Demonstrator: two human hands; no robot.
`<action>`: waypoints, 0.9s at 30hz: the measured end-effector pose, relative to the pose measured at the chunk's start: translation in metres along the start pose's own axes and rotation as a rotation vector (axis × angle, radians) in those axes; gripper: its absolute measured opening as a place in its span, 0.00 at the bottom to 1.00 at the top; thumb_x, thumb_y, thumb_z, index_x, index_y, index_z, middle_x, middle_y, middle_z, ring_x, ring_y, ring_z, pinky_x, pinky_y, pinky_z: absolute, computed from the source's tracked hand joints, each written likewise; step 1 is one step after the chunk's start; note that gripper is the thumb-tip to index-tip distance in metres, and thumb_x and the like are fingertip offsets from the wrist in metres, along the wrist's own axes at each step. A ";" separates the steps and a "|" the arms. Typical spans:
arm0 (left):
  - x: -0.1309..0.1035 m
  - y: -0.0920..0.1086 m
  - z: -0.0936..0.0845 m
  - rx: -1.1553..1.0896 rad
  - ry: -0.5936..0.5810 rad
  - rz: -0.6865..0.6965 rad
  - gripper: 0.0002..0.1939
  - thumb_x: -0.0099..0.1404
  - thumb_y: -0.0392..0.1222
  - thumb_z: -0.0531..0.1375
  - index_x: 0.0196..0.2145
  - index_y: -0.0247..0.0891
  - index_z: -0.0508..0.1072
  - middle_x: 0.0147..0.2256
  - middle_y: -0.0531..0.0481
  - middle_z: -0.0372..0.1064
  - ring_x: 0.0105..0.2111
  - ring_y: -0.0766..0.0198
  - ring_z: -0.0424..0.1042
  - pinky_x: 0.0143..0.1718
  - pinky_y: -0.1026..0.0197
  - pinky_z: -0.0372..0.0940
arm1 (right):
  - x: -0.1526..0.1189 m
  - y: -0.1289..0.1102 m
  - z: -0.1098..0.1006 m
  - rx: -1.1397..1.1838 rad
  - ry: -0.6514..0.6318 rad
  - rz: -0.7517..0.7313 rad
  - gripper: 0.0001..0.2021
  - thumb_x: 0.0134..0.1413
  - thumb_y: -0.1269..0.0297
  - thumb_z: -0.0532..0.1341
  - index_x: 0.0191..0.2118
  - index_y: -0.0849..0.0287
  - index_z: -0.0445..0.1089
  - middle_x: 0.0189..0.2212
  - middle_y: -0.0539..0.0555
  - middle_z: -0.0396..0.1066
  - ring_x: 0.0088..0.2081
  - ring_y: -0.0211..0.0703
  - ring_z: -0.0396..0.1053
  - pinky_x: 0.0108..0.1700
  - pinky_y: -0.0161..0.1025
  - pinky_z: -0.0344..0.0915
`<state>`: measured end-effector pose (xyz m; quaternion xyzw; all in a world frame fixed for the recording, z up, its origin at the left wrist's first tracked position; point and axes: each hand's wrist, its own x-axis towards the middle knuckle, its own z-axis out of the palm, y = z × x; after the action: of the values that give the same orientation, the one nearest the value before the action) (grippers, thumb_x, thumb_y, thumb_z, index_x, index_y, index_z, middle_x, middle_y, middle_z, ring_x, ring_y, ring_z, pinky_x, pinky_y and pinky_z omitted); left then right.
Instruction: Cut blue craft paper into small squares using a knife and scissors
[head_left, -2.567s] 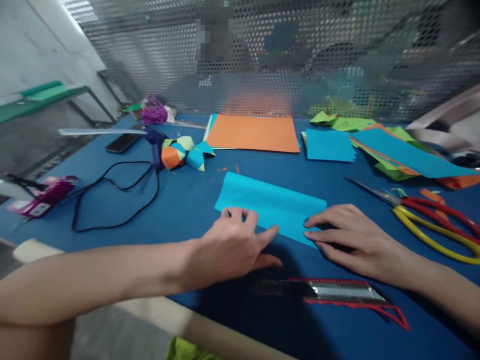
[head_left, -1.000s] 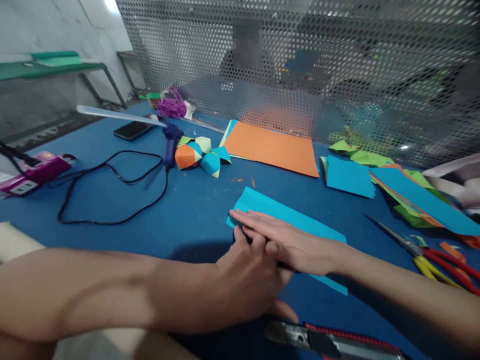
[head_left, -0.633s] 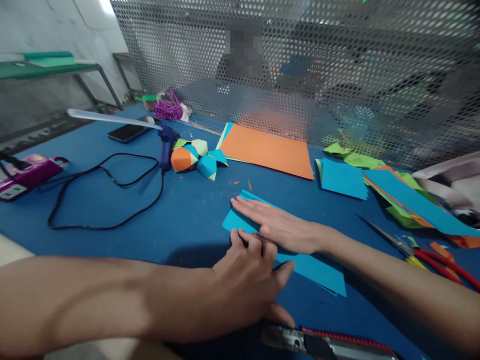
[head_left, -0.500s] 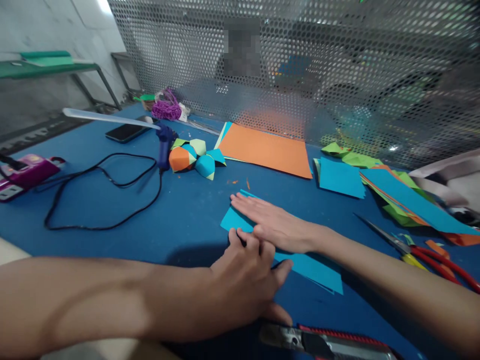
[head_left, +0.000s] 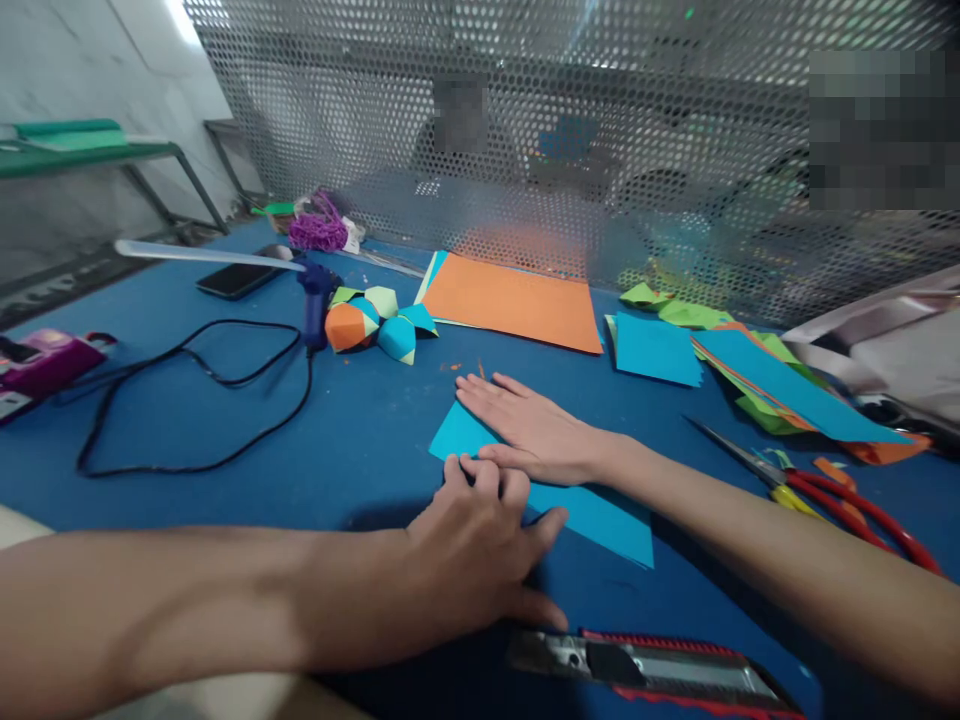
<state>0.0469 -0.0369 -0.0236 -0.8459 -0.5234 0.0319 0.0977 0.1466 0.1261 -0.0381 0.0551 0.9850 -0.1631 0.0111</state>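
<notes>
1. Blue sheet (head_left: 604, 515) lies on the blue table (head_left: 255, 500), directly in front of the person, at a slant; both hands partly cover it.
2. The right hand (head_left: 536, 430) is flat upon this sheet, with its fingers stretched and a little spread. It presses with an open palm and grasps nothing.
3. The left hand (head_left: 476, 540) touches the near edge of the sheet with bent fingertips. Its thumb stands apart, so this hand is not clenched and does not grip.
4. The cutter knife (head_left: 675, 668) lies nearer to the person, close to the left thumb; whether they touch, I cannot tell.
5. The scissors (head_left: 776, 477) with red and yellow handles lie to the right of the sheet, their tip pointing away from the person.
6. Beyond the sheet there is a large orange sheet (head_left: 517, 303) on top of other papers. To its right are the small blue squares (head_left: 656, 348), then the paper strips (head_left: 802, 385).
7. At the far left are the folded shapes (head_left: 356, 322), and beside them the glue gun (head_left: 315, 305). Its black cord (head_left: 187, 470) makes a loop on the table.
8. The phone (head_left: 240, 276) and the purple string (head_left: 319, 230) lie farther behind.
</notes>
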 end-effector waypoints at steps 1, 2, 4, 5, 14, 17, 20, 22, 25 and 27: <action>0.001 -0.001 -0.002 -0.006 -0.008 0.001 0.40 0.59 0.74 0.50 0.59 0.47 0.66 0.45 0.34 0.71 0.42 0.40 0.74 0.39 0.41 0.69 | -0.004 0.001 0.000 -0.010 0.005 0.016 0.43 0.62 0.36 0.38 0.70 0.67 0.44 0.70 0.64 0.38 0.71 0.49 0.33 0.70 0.56 0.33; 0.001 -0.001 -0.003 -0.015 -0.014 0.004 0.39 0.59 0.73 0.50 0.59 0.47 0.67 0.45 0.34 0.71 0.42 0.41 0.74 0.39 0.41 0.69 | -0.009 0.003 0.000 -0.015 0.006 0.036 0.43 0.62 0.36 0.39 0.70 0.67 0.44 0.70 0.64 0.38 0.71 0.49 0.33 0.70 0.56 0.32; 0.001 -0.002 -0.005 -0.033 -0.031 0.013 0.37 0.60 0.72 0.51 0.58 0.48 0.68 0.45 0.35 0.71 0.41 0.43 0.74 0.39 0.43 0.69 | -0.023 0.004 -0.004 -0.004 -0.006 0.080 0.42 0.63 0.36 0.39 0.70 0.66 0.43 0.70 0.63 0.37 0.71 0.49 0.33 0.70 0.57 0.32; 0.000 -0.003 -0.006 -0.037 -0.039 0.013 0.36 0.61 0.71 0.51 0.58 0.48 0.68 0.45 0.35 0.71 0.41 0.44 0.73 0.38 0.44 0.69 | -0.031 0.005 -0.007 0.014 -0.004 0.094 0.42 0.63 0.37 0.39 0.70 0.66 0.42 0.70 0.63 0.37 0.71 0.49 0.33 0.70 0.57 0.32; 0.000 -0.006 -0.014 0.053 -0.105 0.065 0.33 0.64 0.67 0.50 0.61 0.50 0.65 0.43 0.35 0.71 0.40 0.44 0.73 0.36 0.48 0.68 | -0.117 -0.011 -0.027 -0.014 0.204 0.155 0.28 0.69 0.50 0.44 0.70 0.51 0.45 0.70 0.54 0.42 0.70 0.44 0.37 0.69 0.57 0.35; 0.001 -0.006 -0.014 0.079 -0.097 0.070 0.33 0.65 0.67 0.50 0.62 0.50 0.64 0.43 0.34 0.72 0.39 0.43 0.73 0.35 0.49 0.68 | -0.142 -0.020 -0.010 -0.120 0.206 0.131 0.24 0.69 0.57 0.49 0.67 0.53 0.53 0.68 0.57 0.50 0.70 0.46 0.40 0.68 0.58 0.39; 0.002 -0.006 -0.013 0.097 -0.093 0.060 0.33 0.65 0.67 0.50 0.62 0.51 0.64 0.48 0.33 0.71 0.38 0.43 0.74 0.33 0.48 0.68 | -0.158 -0.026 0.007 -0.201 0.231 0.083 0.19 0.67 0.62 0.51 0.61 0.56 0.63 0.66 0.60 0.56 0.69 0.49 0.46 0.67 0.59 0.43; 0.002 -0.006 -0.012 0.091 -0.096 0.057 0.32 0.65 0.66 0.51 0.62 0.52 0.64 0.52 0.35 0.69 0.37 0.44 0.74 0.33 0.48 0.69 | -0.163 -0.029 0.012 -0.227 0.260 0.084 0.17 0.67 0.63 0.52 0.57 0.56 0.68 0.64 0.62 0.59 0.67 0.50 0.52 0.65 0.60 0.47; 0.003 -0.006 -0.011 0.067 -0.099 0.066 0.33 0.65 0.66 0.52 0.62 0.50 0.65 0.54 0.37 0.68 0.42 0.42 0.72 0.35 0.45 0.70 | -0.163 -0.031 0.012 -0.226 0.322 0.070 0.15 0.65 0.64 0.53 0.53 0.54 0.71 0.59 0.62 0.66 0.60 0.50 0.62 0.62 0.59 0.53; 0.003 -0.006 -0.010 0.057 -0.097 0.072 0.33 0.65 0.66 0.52 0.62 0.48 0.65 0.53 0.37 0.69 0.46 0.41 0.70 0.38 0.43 0.71 | -0.161 -0.032 0.009 -0.202 0.347 0.029 0.12 0.65 0.65 0.54 0.49 0.55 0.72 0.50 0.61 0.72 0.53 0.47 0.67 0.59 0.56 0.56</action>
<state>0.0449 -0.0327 -0.0121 -0.8584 -0.4958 0.0914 0.0950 0.3031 0.0763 -0.0297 0.0949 0.9826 -0.0513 -0.1509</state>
